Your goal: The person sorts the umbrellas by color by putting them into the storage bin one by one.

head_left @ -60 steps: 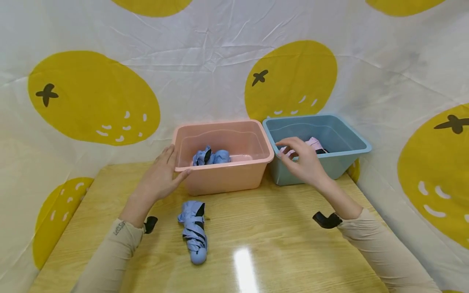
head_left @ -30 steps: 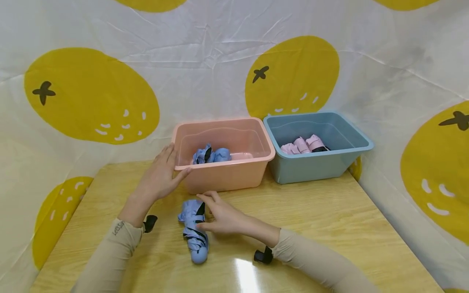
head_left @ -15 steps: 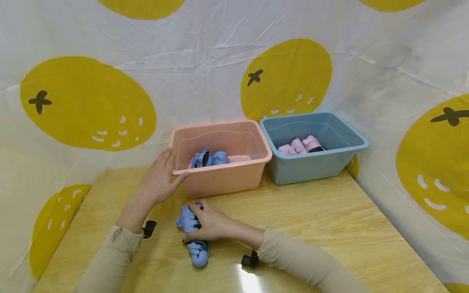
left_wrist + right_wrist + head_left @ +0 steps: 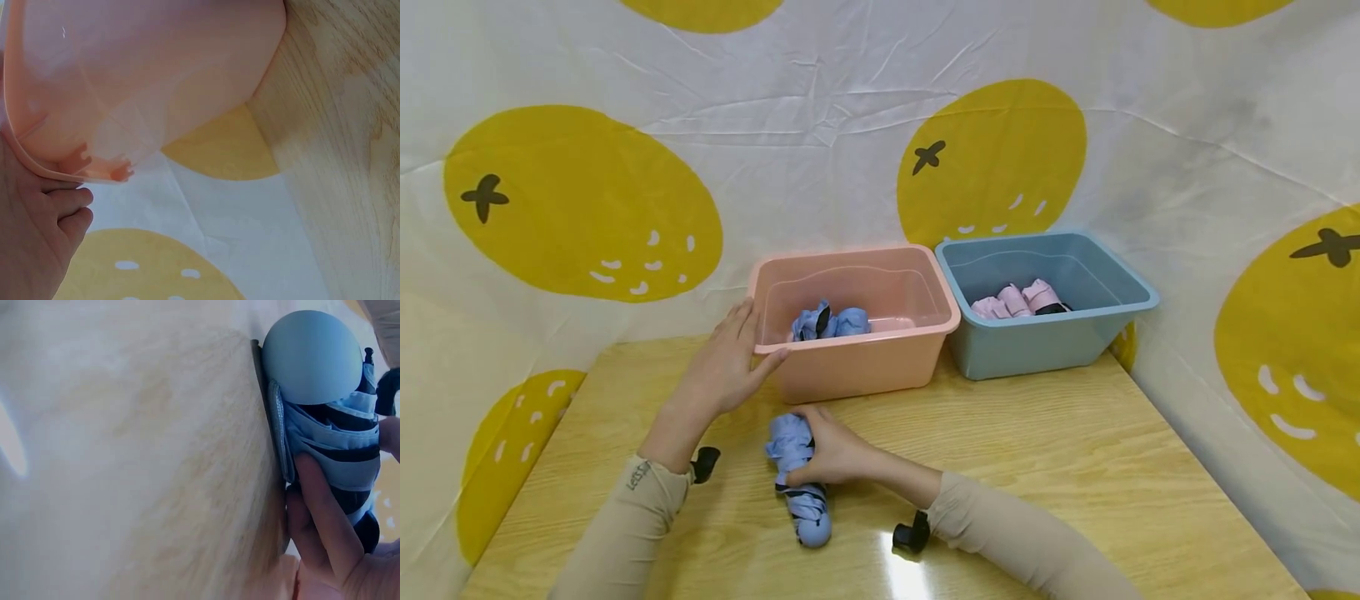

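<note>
A folded compact umbrella [image 4: 808, 507], light blue with black stripes and a rounded blue handle end, lies on the wooden table in front of the pink bin [image 4: 857, 371]. My right hand [image 4: 837, 450] grips it around the middle from the right. In the right wrist view, fingers [image 4: 328, 519] wrap the umbrella [image 4: 312, 356] just beyond its round handle. My left hand [image 4: 718, 367] rests on the front left corner of the pink bin, fingers along its side and thumb at the front rim. The left wrist view has the hand [image 4: 37, 219] against the bin's rim [image 4: 34, 164].
Blue folded umbrellas [image 4: 852, 322] lie inside the pink bin. Beside it on the right stands a blue bin [image 4: 1037, 346] with several pink rolled bundles [image 4: 1013, 300]. A white cloth with yellow fruit shapes [image 4: 820, 192] hangs behind and at both sides of the table.
My right hand has come from the blue bin, left and nearer, down to the umbrella on the table and now grips it. My left hand stays at the pink bin.
</note>
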